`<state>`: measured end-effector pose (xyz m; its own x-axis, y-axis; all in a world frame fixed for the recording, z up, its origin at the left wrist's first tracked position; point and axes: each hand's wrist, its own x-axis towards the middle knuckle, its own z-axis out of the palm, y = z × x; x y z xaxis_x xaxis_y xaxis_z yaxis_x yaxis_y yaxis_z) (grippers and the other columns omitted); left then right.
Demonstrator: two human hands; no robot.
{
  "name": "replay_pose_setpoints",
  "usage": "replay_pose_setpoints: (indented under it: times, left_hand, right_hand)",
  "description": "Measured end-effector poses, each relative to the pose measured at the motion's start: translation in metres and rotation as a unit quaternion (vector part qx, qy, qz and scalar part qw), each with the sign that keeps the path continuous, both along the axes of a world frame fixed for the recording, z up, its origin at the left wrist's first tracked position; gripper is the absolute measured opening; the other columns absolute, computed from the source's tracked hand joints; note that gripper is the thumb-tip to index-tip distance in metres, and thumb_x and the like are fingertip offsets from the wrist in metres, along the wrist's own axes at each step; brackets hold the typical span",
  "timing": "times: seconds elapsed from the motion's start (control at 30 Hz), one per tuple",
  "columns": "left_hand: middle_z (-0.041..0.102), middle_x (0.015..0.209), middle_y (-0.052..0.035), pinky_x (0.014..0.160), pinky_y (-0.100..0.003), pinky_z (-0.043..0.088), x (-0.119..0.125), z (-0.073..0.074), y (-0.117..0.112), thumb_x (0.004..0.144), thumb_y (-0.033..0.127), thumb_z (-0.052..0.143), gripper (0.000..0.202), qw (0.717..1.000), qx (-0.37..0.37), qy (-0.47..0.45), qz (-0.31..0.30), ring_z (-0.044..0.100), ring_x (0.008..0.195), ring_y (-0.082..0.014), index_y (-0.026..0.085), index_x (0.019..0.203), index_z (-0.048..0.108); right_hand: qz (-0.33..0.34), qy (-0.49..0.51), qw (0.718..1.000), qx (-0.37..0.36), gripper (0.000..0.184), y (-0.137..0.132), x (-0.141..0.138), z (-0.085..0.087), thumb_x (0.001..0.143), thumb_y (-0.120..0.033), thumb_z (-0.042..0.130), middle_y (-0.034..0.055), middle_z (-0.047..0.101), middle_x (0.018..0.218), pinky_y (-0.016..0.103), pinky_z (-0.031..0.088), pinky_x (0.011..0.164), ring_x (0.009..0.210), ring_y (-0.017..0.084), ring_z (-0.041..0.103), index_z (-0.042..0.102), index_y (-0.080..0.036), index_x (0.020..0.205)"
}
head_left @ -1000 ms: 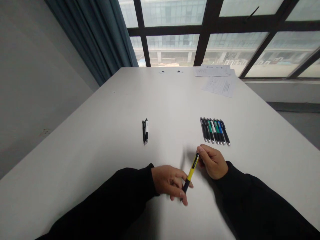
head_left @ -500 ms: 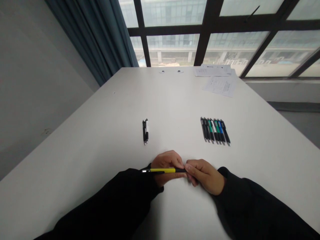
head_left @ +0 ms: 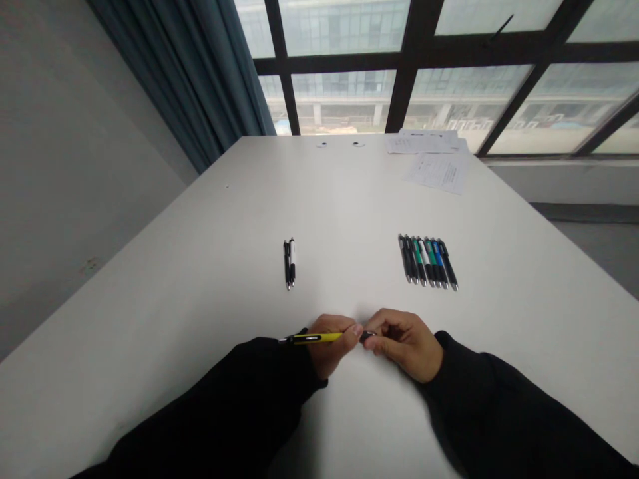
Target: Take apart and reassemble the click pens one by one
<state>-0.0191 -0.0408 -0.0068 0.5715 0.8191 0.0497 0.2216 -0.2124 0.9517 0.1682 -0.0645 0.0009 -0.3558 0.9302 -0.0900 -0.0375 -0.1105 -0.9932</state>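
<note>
A yellow and black pen (head_left: 314,338) lies level between my two hands, low over the white table (head_left: 200,266). My left hand (head_left: 332,342) is closed round the yellow barrel. My right hand (head_left: 407,342) pinches the pen's dark grip end (head_left: 368,335) with thumb and fingers. Both arms wear black sleeves.
Two pens (head_left: 289,263) lie side by side at the table's middle left. A row of several pens (head_left: 428,261), black, green, white and blue, lies to the right. Printed papers (head_left: 436,166) rest at the far right by the window. A blue curtain (head_left: 200,73) hangs at the back left.
The pen went from slanted upright between my hands to level. My hands closed on its ends, and the dark grip end now sits slightly apart from the yellow barrel.
</note>
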Motion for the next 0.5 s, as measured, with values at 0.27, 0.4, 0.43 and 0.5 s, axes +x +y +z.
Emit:
replay_pose_setpoints:
  times: [0.27,0.4,0.43,0.5]
  left_hand:
    - [0.050,0.047,-0.0016,0.049,-0.024,0.035,0.0032,0.0060,0.0011,0.089,0.056,0.042,0.058,0.995,-0.075,-0.070,0.010,0.044,0.046,-0.0091,0.015,0.049,0.052]
    - [0.054,0.049,-0.0022,0.044,-0.022,0.034,0.0042,0.0044,0.0015,0.086,0.058,0.047,0.056,0.988,-0.125,-0.089,0.013,0.045,0.043,-0.0081,0.014,0.053,0.056]
    - [0.055,0.050,-0.0026,0.045,-0.022,0.035,0.0040,0.0034,0.0019,0.086,0.058,0.048,0.056,0.988,-0.127,-0.088,0.009,0.046,0.043,-0.0082,0.013,0.053,0.056]
    - [0.055,0.049,-0.0029,0.044,-0.022,0.035,0.0035,0.0020,0.0028,0.085,0.059,0.048,0.057,0.988,-0.129,-0.081,0.004,0.046,0.043,-0.0083,0.013,0.054,0.058]
  right_hand:
    - [0.011,-0.016,0.999,0.025,0.033,0.0007,0.0008,0.0026,0.082,-0.048,0.065,-0.0059,0.044,0.055,0.022,0.033,0.048,0.049,0.008,0.039,0.054,-0.017,0.077]
    - [0.024,0.001,0.999,0.021,0.033,0.0006,0.0024,-0.0002,0.083,-0.048,0.064,-0.0051,0.047,0.059,0.022,0.034,0.048,0.051,0.009,0.041,0.055,-0.017,0.089]
    - [0.037,-0.018,0.999,0.015,0.034,0.0007,0.0030,-0.0009,0.087,-0.050,0.058,-0.0037,0.049,0.058,0.022,0.033,0.046,0.049,0.008,0.042,0.056,-0.016,0.084]
    - [0.050,-0.051,0.997,0.008,0.042,0.0012,0.0035,-0.0018,0.091,-0.051,0.050,-0.0023,0.050,0.055,0.022,0.032,0.045,0.046,0.008,0.041,0.057,-0.015,0.072]
